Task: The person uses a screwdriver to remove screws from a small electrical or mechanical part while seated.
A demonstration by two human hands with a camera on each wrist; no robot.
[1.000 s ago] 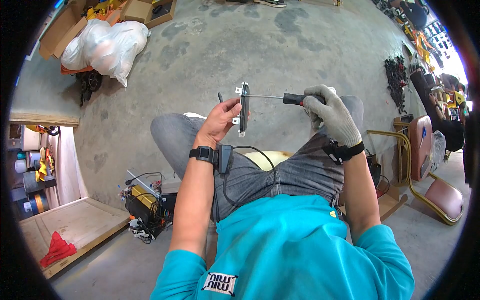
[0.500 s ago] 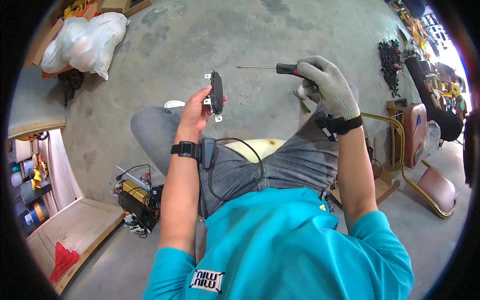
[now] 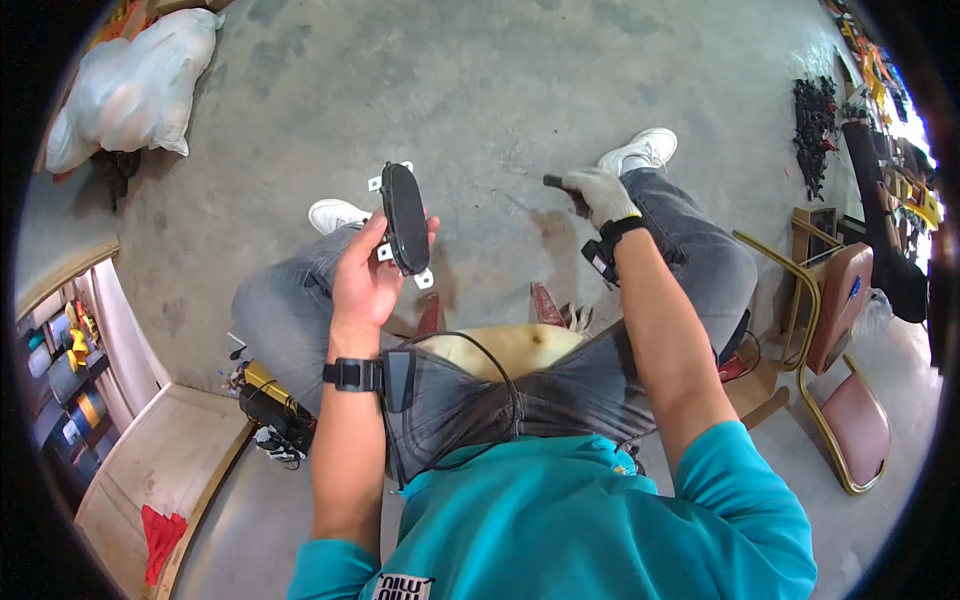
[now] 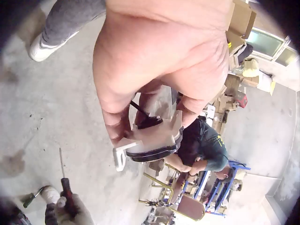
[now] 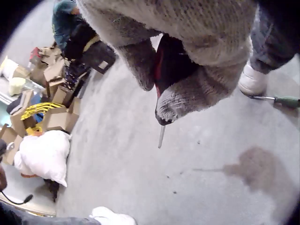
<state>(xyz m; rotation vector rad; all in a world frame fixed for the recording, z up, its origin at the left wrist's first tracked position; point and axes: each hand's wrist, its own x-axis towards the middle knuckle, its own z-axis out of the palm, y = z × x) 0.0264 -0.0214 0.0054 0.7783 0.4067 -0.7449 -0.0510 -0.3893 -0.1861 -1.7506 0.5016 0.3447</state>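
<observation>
My bare left hand [image 3: 362,285] holds up an oval part [image 3: 405,220] with a flat black face and white mounting tabs. The thumb is on one side, the fingers on the other. From the left wrist view, the part's pale back and black rim [image 4: 157,153] show between the fingers. My gloved right hand [image 3: 605,197] grips a screwdriver [image 5: 174,65] by its black and red handle. It is well apart from the part, near my right shoe [image 3: 645,150]. The thin shaft [image 5: 161,137] points towards the floor in the right wrist view.
A green-handled screwdriver [image 5: 286,101] lies on the floor beside my shoe. Cables and electronics [image 3: 275,410] sit left of my legs, a folding chair [image 3: 840,310] to the right. A white bag [image 3: 130,90] stands far left. Another person [image 4: 211,145] sits in the background.
The screwdriver has come away from the part, and my right hand has lowered towards my right shoe. My left hand has turned the part so its black face shows. The head view has shifted.
</observation>
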